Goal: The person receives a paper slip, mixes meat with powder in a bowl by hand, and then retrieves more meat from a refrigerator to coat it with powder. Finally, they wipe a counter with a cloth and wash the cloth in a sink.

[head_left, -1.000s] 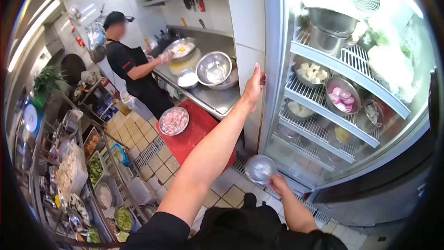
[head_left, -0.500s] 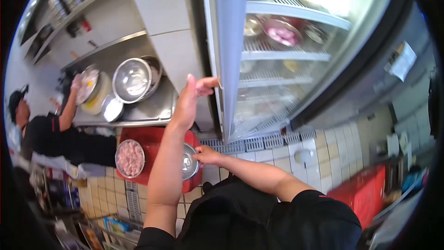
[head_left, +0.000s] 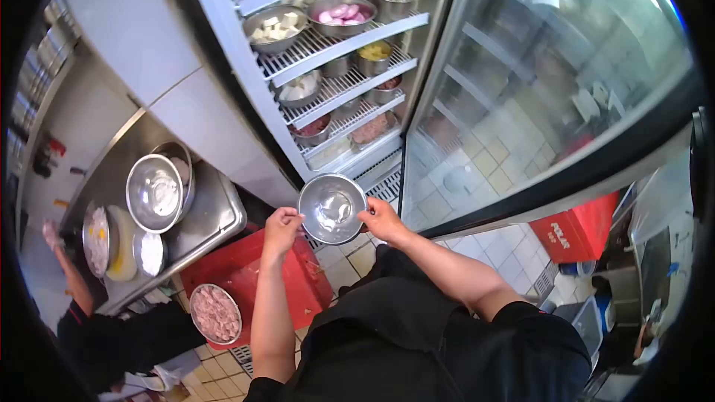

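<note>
A shiny metal mixing bowl [head_left: 332,205], with nothing but reflections visible inside, is held out in front of my body. My left hand [head_left: 281,231] pinches its rim on the left side, and my right hand [head_left: 382,221] grips the rim on the right, thumb toward the inside. Just beyond the bowl stands an open refrigerator, whose wire shelves [head_left: 320,56] carry several metal bowls. One holds white cubes [head_left: 275,28], another pink, egg-like pieces [head_left: 344,15], and a small container has yellow pieces [head_left: 375,50].
The glass fridge door [head_left: 506,134] is swung wide to the right. A bowl of pale raw meat [head_left: 216,314] rests on a red crate [head_left: 257,275] at the left. Behind it, a co-worker's arm [head_left: 71,275] reaches over a steel counter [head_left: 216,212] with bowls.
The fridge door has opened, and my left hand has come down from it to the bowl. The bowl has risen from above the red crate. My view has turned right.
</note>
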Tool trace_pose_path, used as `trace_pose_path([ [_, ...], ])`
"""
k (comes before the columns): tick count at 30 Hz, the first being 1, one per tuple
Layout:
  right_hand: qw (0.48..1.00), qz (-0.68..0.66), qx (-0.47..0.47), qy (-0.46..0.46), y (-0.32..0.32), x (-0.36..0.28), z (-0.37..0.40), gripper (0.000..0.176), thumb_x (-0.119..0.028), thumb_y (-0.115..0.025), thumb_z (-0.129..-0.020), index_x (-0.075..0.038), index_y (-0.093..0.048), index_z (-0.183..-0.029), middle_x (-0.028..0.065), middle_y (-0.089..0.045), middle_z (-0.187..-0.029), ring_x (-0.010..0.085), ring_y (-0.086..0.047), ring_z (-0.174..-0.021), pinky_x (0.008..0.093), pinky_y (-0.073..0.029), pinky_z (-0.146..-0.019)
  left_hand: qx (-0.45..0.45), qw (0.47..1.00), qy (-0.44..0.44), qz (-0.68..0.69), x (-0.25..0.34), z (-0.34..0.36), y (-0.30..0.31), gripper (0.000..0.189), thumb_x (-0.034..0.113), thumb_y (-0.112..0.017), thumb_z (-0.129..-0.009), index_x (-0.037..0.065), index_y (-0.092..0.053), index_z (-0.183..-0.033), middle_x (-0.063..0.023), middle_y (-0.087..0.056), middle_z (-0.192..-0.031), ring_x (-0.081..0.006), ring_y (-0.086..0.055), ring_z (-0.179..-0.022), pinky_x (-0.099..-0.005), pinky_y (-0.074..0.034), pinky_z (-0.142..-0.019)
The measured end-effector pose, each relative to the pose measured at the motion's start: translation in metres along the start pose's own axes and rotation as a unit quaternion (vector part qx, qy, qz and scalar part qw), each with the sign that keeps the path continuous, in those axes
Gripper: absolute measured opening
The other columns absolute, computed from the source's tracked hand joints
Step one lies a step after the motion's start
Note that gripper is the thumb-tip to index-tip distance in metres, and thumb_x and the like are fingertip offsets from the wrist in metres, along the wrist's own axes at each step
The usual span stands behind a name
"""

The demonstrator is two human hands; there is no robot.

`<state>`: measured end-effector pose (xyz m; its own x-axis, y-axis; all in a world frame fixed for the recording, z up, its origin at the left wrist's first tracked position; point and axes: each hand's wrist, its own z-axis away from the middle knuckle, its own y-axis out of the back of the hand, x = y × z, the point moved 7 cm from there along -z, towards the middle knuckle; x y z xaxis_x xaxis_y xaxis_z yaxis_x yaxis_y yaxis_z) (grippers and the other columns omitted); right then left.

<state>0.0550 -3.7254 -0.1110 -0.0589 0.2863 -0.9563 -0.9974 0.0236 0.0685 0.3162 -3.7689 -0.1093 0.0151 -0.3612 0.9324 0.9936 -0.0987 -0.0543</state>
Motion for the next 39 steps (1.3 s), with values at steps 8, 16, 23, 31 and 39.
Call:
trace_pose_path([
  [8,0.966,0.213,0.093,0.116,0.081,-0.010,-0.134,0.039,-0.037,-0.066,-0.093,0.000,-0.063,-0.103,0.0193,-0.067,-0.103,0.0321,-0.064,-0.095,0.0391,-0.051,-0.084,0.066,0.997,0.045,0.024,-0.050,-0.038,0.000,0.024,-0.001,-0.069,-0.087,0.010,-0.049,-0.078,-0.0032,-0.061,-0.070,-0.0111,-0.058,-0.053,-0.0253,-0.051,-0.049],
  [16,0.808,0.523,0.031,0.270,0.081,-0.071,-0.358,0.054,-0.036,-0.056,-0.093,-0.003,-0.052,-0.135,0.0237,-0.048,-0.142,0.0392,-0.042,-0.135,0.0506,-0.034,-0.112,0.165,0.960,0.199,0.106,-0.104,-0.063,-0.038,0.022,-0.001,-0.070,-0.087,0.010,-0.052,-0.079,-0.0049,-0.063,-0.077,-0.0164,-0.063,-0.064,-0.0316,-0.059,-0.059],
  [23,0.809,0.438,-0.067,0.387,0.047,-0.078,-0.449,0.051,-0.033,-0.058,-0.091,-0.004,-0.054,-0.132,0.0210,-0.052,-0.138,0.0412,-0.047,-0.130,0.0523,-0.038,-0.109,0.153,0.946,0.231,0.168,-0.105,-0.154,-0.147,0.024,0.001,-0.071,-0.087,0.010,-0.052,-0.076,-0.0044,-0.060,-0.076,-0.0159,-0.062,-0.066,-0.0333,-0.061,-0.064],
  [31,0.812,0.415,-0.114,0.395,0.019,-0.087,-0.468,0.051,-0.033,-0.059,-0.090,-0.004,-0.055,-0.132,0.0212,-0.052,-0.137,0.0412,-0.047,-0.129,0.0521,-0.039,-0.108,0.134,0.941,0.242,0.195,-0.088,-0.198,-0.183,0.027,0.002,-0.071,-0.088,0.009,-0.050,-0.073,-0.0045,-0.058,-0.074,-0.0152,-0.060,-0.062,-0.0325,-0.061,-0.063],
  [39,0.829,0.383,-0.112,0.391,0.042,-0.071,-0.460,0.050,-0.032,-0.060,-0.090,-0.004,-0.055,-0.131,0.0214,-0.053,-0.136,0.0412,-0.048,-0.129,0.0519,-0.040,-0.107,0.171,0.939,0.228,0.195,-0.075,-0.209,-0.190,0.025,0.003,-0.068,-0.091,0.011,-0.049,-0.076,-0.0040,-0.061,-0.078,-0.0156,-0.063,-0.066,-0.0283,-0.060,-0.065],
])
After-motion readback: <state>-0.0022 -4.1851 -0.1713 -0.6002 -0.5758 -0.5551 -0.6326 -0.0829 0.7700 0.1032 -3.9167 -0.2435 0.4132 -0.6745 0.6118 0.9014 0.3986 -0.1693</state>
